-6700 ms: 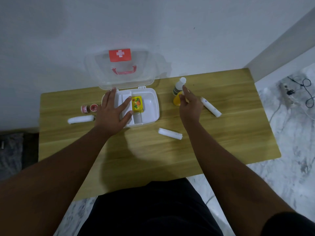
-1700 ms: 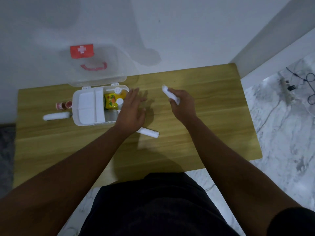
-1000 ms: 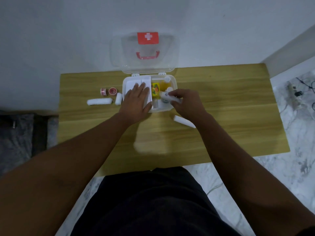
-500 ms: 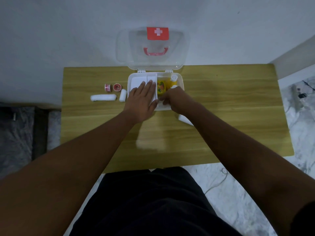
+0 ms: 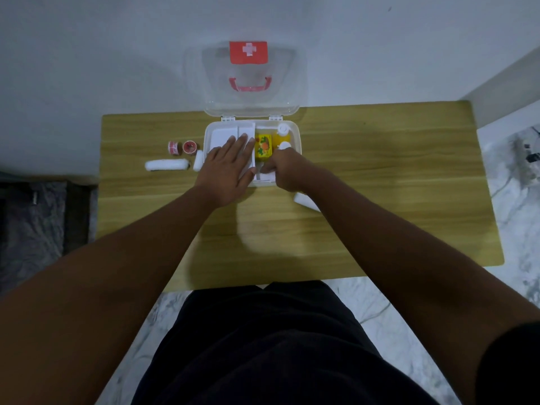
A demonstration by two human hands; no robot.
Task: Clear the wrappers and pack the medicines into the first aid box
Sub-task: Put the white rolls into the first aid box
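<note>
The left hand [image 5: 230, 168] lies flat, fingers straight, pressing the tray [image 5: 222, 135] in the open box [image 5: 295, 135]. At its 3 o'clock the right hand [image 5: 285, 171] curls its fingers into the front compartment (whether they grip anything, I cannot tell). This looks like packing. Next probably comes the roll [image 5: 304, 200] at the box's 5 o'clock, then the gauze [image 5: 166, 165] and tapes [image 5: 174, 147] at 9 o'clock. Each needs a free slot.

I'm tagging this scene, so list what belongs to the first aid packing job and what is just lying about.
Job: first aid box, yellow packet, yellow bottle, two red tape rolls, three white rolls on the table.
Lying about: power strip with cables on the floor, dark rug.
</note>
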